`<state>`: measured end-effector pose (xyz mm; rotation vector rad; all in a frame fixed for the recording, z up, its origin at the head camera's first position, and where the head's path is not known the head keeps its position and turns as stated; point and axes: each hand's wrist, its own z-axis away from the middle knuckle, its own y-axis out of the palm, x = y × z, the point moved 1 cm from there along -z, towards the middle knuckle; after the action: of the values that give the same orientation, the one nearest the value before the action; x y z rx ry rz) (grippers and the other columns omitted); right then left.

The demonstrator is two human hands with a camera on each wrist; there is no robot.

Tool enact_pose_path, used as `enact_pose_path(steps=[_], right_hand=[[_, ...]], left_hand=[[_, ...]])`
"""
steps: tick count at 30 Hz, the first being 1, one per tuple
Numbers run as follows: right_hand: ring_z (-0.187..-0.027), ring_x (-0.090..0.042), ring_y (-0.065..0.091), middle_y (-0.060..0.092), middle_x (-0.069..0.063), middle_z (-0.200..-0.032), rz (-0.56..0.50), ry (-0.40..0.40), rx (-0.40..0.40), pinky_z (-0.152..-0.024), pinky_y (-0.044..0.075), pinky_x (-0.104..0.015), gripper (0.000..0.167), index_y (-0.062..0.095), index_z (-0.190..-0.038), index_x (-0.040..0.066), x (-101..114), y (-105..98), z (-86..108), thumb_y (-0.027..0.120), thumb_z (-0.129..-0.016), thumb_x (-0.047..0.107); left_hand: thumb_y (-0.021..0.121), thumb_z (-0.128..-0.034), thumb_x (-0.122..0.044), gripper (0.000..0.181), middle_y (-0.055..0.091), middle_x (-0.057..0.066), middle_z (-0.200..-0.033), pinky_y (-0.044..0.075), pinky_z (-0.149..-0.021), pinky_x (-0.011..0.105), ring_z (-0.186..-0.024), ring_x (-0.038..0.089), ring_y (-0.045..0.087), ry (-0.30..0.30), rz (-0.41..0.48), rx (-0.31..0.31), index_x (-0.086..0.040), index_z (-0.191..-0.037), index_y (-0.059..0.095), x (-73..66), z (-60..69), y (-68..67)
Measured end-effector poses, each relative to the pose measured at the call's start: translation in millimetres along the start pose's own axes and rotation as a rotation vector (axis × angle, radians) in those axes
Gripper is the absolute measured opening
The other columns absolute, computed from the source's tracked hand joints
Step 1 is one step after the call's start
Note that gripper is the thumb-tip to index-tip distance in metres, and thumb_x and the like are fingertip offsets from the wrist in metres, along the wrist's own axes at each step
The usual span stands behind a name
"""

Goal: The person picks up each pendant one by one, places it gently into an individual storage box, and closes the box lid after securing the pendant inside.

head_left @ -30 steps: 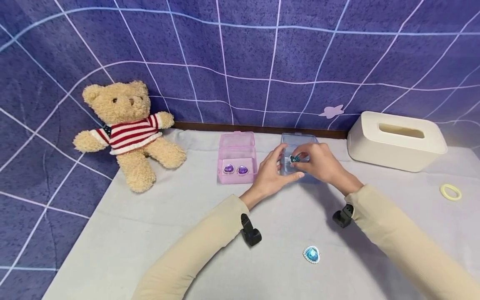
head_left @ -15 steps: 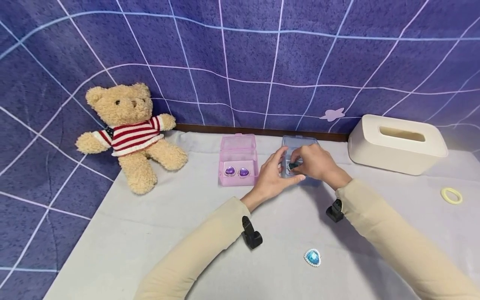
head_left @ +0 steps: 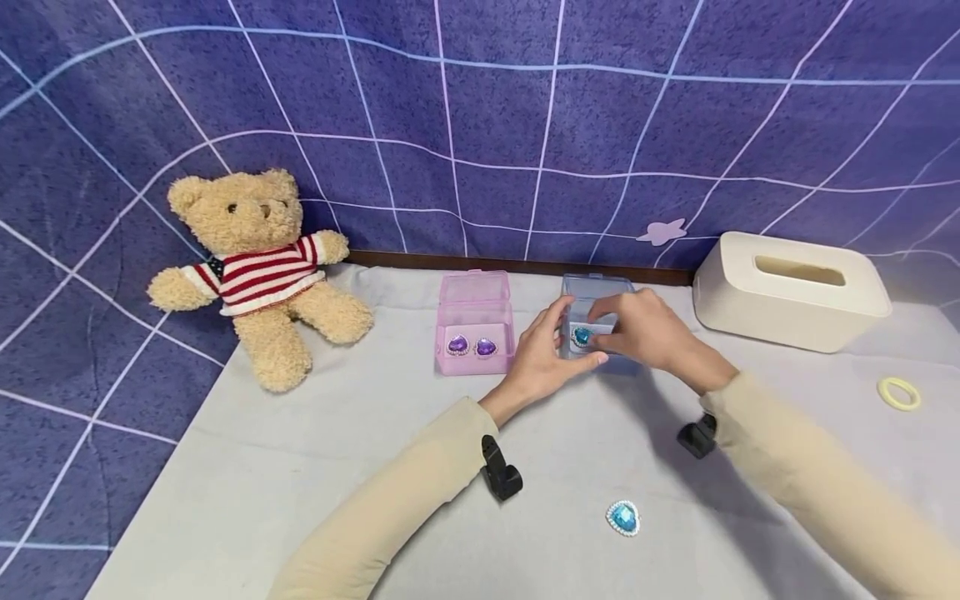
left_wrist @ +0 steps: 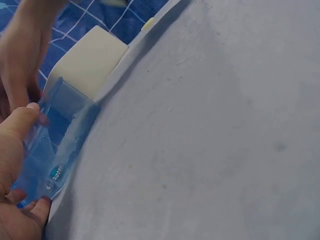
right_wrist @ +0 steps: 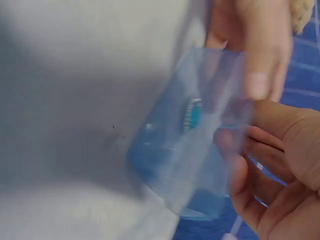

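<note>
A clear blue plastic box (head_left: pixel 592 287) stands with its lid up at the back of the table. My left hand (head_left: pixel 538 357) grips its left side, the thumb along the front. Inside the box lies a blue heart-shaped gem (head_left: pixel 581 337) with a pearly rim, also seen through the wall in the right wrist view. My right hand (head_left: pixel 648 332) is over the box's right side, thumb and finger spread apart beside the gem, holding nothing. Another blue heart gem (head_left: pixel 623 518) lies on the cloth near the front. The right wrist view is blurred.
Left of the blue box, an open pink box (head_left: pixel 474 365) holds two purple heart gems (head_left: pixel 486 347). A teddy bear (head_left: pixel 262 279) sits at the left. On the right are a cream tissue box (head_left: pixel 787 296) and a pale yellow ring (head_left: pixel 898 394). A purple curtain (head_left: pixel 495 125) hangs behind.
My right hand has lowered the blue gem into the blue box, let go of it, and shifted slightly right with its fingers spread. The left hand has stayed on the box.
</note>
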<state>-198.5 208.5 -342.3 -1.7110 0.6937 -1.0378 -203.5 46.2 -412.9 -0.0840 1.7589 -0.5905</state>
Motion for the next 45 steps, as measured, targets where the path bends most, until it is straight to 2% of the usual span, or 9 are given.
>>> enact_pose_path(steps=[5,10,18,22,26,32,36,39,45], right_hand=[[-0.07,-0.019,0.069,0.074,-0.008,-0.081,0.033,-0.095,-0.111,-0.063,0.059,-0.038,0.025,0.072,-0.096,0.005,22,-18,40.6,0.082,-0.074,0.011],[-0.081,-0.018,0.07,0.074,-0.002,-0.093,0.078,-0.208,-0.17,-0.071,0.061,-0.039,0.033,0.071,-0.1,0.009,45,-19,84.8,0.084,-0.07,0.01],[-0.091,-0.012,0.068,0.07,0.007,-0.101,0.071,-0.287,-0.183,-0.076,0.06,-0.031,0.044,0.071,-0.102,0.015,64,5,134.3,0.087,-0.062,0.011],[-0.093,-0.009,0.066,0.067,0.009,-0.105,0.043,-0.274,-0.113,-0.074,0.06,-0.029,0.044,0.07,-0.105,0.017,67,21,151.2,0.087,-0.065,0.018],[-0.092,-0.006,0.062,0.063,0.01,-0.105,0.021,-0.266,-0.053,-0.072,0.058,-0.022,0.039,0.069,-0.102,0.019,65,35,162.1,0.087,-0.067,0.023],[-0.086,-0.002,0.058,0.059,0.012,-0.098,-0.005,-0.329,-0.119,-0.073,0.049,-0.009,0.034,0.07,-0.097,0.018,62,48,167.3,0.086,-0.067,0.015],[-0.086,-0.003,0.059,0.059,0.01,-0.098,-0.004,-0.352,-0.145,-0.073,0.05,-0.009,0.016,0.07,-0.097,0.015,61,51,167.8,0.073,-0.087,0.026],[-0.085,-0.003,0.059,0.06,0.009,-0.097,0.01,-0.358,-0.154,-0.071,0.051,-0.01,0.022,0.07,-0.097,0.015,62,52,168.1,0.06,-0.095,0.034],[-0.082,-0.003,0.061,0.061,0.009,-0.094,0.027,-0.387,-0.161,-0.067,0.052,-0.011,0.015,0.07,-0.094,0.017,61,48,166.4,0.067,-0.091,0.032]], left_hand=[[0.085,-0.0739,-0.024,0.09,0.051,0.013,-0.139,0.051,-0.101,0.027,-0.126,0.023,0.053,0.004,0.006,0.0,-0.014,-0.148,0.035,0.9,0.1,-0.7],[0.086,-0.0734,-0.027,0.091,0.052,0.013,-0.138,0.052,-0.101,0.029,-0.125,0.024,0.055,0.015,-0.021,-0.013,-0.013,-0.147,0.035,0.8,0.4,-1.2],[0.086,-0.0731,-0.028,0.09,0.053,0.014,-0.135,0.05,-0.103,0.029,-0.124,0.024,0.055,0.035,0.004,-0.017,-0.012,-0.146,0.036,1.0,0.4,0.6],[0.086,-0.0724,-0.026,0.091,0.053,0.014,-0.135,0.049,-0.104,0.029,-0.125,0.023,0.054,0.029,0.017,-0.022,-0.011,-0.146,0.036,1.3,0.1,0.6],[0.086,-0.0724,-0.025,0.091,0.052,0.014,-0.135,0.05,-0.103,0.028,-0.125,0.024,0.054,0.023,0.019,-0.022,-0.012,-0.147,0.035,1.2,-0.2,0.0],[0.085,-0.0738,-0.028,0.091,0.052,0.014,-0.136,0.05,-0.103,0.029,-0.126,0.024,0.054,0.012,0.003,-0.016,-0.014,-0.148,0.035,0.5,0.2,-0.6],[0.085,-0.074,-0.029,0.09,0.052,0.013,-0.136,0.051,-0.102,0.03,-0.125,0.024,0.054,0.007,-0.011,-0.02,-0.016,-0.148,0.034,0.8,0.8,-1.1],[0.085,-0.074,-0.029,0.09,0.052,0.013,-0.136,0.051,-0.101,0.03,-0.124,0.023,0.054,0.004,-0.015,-0.019,-0.016,-0.148,0.034,1.2,1.0,-1.0],[0.085,-0.0738,-0.03,0.091,0.052,0.012,-0.137,0.052,-0.1,0.029,-0.124,0.024,0.054,0.0,-0.024,-0.017,-0.016,-0.148,0.035,0.8,0.9,0.2]])
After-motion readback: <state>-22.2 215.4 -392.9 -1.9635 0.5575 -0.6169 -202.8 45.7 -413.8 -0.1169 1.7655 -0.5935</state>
